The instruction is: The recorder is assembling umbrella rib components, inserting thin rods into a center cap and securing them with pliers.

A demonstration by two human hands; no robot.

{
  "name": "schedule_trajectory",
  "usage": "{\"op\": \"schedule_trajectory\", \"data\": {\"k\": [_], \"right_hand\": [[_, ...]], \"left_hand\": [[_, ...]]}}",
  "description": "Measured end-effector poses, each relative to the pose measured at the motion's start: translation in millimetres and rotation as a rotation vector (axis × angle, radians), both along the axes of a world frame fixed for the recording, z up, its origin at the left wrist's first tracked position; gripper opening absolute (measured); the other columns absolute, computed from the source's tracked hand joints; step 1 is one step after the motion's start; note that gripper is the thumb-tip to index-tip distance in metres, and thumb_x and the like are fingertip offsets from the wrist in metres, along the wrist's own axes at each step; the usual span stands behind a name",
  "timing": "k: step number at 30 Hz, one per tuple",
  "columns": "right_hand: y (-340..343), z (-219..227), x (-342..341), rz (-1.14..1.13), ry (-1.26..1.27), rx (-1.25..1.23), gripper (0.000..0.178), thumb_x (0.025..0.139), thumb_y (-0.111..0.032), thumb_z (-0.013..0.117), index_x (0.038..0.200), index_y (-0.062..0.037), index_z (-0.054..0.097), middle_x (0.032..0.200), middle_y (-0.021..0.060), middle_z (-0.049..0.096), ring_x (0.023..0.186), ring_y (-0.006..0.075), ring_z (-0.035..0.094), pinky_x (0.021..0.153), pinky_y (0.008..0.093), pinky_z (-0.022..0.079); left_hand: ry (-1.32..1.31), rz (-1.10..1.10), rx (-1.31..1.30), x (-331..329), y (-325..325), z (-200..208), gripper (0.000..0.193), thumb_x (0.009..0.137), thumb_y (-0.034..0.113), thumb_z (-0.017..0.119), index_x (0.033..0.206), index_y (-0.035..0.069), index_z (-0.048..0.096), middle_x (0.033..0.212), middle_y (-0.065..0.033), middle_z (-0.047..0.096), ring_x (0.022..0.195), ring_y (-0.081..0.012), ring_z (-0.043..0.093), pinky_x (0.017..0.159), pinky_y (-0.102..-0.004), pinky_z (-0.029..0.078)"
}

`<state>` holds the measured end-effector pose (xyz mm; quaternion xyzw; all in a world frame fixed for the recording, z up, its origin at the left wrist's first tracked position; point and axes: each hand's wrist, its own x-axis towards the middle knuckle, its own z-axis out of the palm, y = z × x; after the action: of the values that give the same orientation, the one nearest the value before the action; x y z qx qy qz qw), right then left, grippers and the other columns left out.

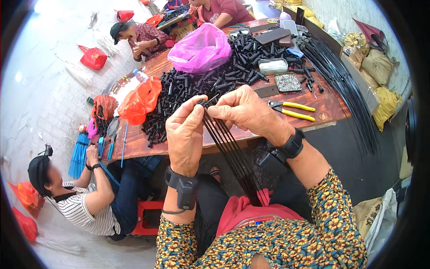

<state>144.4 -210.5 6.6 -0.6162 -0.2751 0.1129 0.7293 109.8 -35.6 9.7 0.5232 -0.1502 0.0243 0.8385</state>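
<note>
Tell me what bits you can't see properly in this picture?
Head view only:
- Tops of the black rods: pinched between left hand and right hand.
- Rods' lower ends: behind the red cloth.
- Inside the pink bag: hidden.
- Small metal bits in the tray: too tiny.

At frame centre the left hand (186, 134) and right hand (244, 110) meet side by side, each with a grip on the top ends of a bundle of thin rods (230, 150) that slants down toward the lower middle. Behind them lies the table (329, 107), with a heap of small tubes (201, 83) across its middle. A bag (199, 49) sits on the heap's far side, another bag (139, 101) at its left edge. Pliers (293, 110) lie right of the hands (near the table's front edge). A seated person (85, 197) occupies the lower left.
</note>
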Motion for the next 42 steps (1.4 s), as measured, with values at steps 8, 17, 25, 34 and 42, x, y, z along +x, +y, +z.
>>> {"op": "schedule_trajectory", "data": {"k": [8, 17, 25, 34, 42], "right_hand": [[-3.3, -4.9, 3.8, 0.001, 0.013, 0.024, 0.029, 0.086, -0.029, 0.074, 0.074, -0.0036, 0.07, 0.063, 0.0015, 0.064, 0.052, 0.0035, 0.054, 0.045, 0.0191, 0.038], [-6.6, -0.5, 1.0, 0.116, 0.102, 0.082, 0.029, 0.083, -0.027, 0.077, 0.071, -0.0019, 0.07, 0.062, 0.0049, 0.066, 0.045, 0.0033, 0.052, 0.039, 0.0186, 0.031], [-10.6, -0.7, 15.6, 0.46, 0.156, 0.048, 0.037, 0.077, -0.036, 0.082, 0.073, -0.0001, 0.07, 0.063, 0.0081, 0.066, 0.038, 0.0049, 0.046, 0.035, 0.0168, 0.027], [-19.2, 9.0, -1.5, 0.159, 0.07, -0.026, 0.028, 0.08, -0.026, 0.079, 0.08, 0.0007, 0.071, 0.068, 0.0091, 0.068, 0.049, 0.0072, 0.058, 0.038, 0.018, 0.036], [-12.5, 12.9, -16.7, -0.232, -0.166, -0.118, 0.023, 0.077, -0.013, 0.076, 0.068, 0.0043, 0.064, 0.056, 0.0017, 0.058, 0.052, 0.003, 0.05, 0.045, 0.0236, 0.039]], "left_hand": [[-0.06, -0.028, 0.006, 2.5, 1.7, -3.7, 0.028, 0.093, 0.01, 0.063, 0.116, -0.005, 0.06, 0.102, -0.0116, 0.066, 0.095, -0.0183, 0.063, 0.092, -0.0335, 0.048], [-0.092, -0.289, -0.014, 9.6, 14.1, -9.2, 0.041, 0.091, 0.022, 0.067, 0.12, -0.004, 0.055, 0.112, -0.017, 0.06, 0.104, -0.0255, 0.059, 0.095, -0.0376, 0.047], [-0.273, -0.384, 0.118, 17.0, 18.0, 1.4, 0.043, 0.086, 0.026, 0.071, 0.112, -0.007, 0.065, 0.105, -0.0149, 0.062, 0.1, -0.0239, 0.057, 0.093, -0.0371, 0.043], [-0.088, -0.075, 0.362, -8.2, 10.1, 24.5, 0.027, 0.089, 0.009, 0.065, 0.111, -0.005, 0.067, 0.103, -0.0089, 0.067, 0.096, -0.0144, 0.06, 0.09, -0.029, 0.044], [0.087, 0.152, -0.018, -12.1, -17.8, 6.9, 0.019, 0.09, 0.007, 0.065, 0.107, -0.002, 0.065, 0.085, -0.0049, 0.066, 0.075, -0.0127, 0.065, 0.067, -0.0287, 0.055]]}}
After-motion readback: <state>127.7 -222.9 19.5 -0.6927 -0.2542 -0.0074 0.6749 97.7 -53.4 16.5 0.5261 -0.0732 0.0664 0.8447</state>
